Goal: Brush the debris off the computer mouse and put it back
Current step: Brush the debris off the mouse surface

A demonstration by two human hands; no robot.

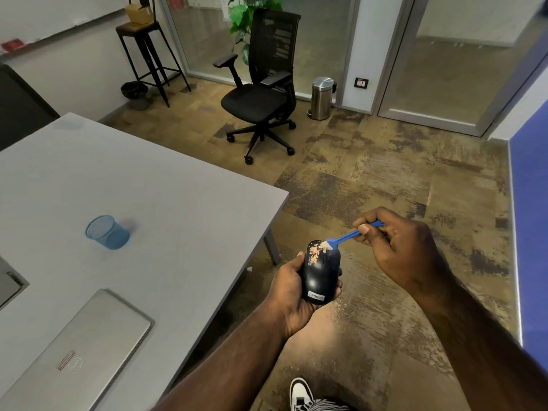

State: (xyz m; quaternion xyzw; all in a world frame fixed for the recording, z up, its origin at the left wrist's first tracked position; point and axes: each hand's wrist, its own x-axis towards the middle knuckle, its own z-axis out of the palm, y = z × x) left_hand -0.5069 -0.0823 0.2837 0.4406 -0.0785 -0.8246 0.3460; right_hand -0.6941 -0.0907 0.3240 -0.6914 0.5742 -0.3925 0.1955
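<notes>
My left hand (289,292) grips a black computer mouse (321,272) from below and holds it over the floor, just right of the table's corner. Pale tan debris (315,252) speckles the mouse's front end around the wheel. My right hand (397,247) pinches the handle of a small blue brush (345,238). The brush's white bristle tip touches the mouse's front, right at the debris.
A grey table (166,203) lies to the left with a blue mesh cup (107,232) and a closed silver laptop (89,345) on it. A black office chair (261,93) and a steel bin (322,97) stand farther back. Crumbs dot the floor under the mouse.
</notes>
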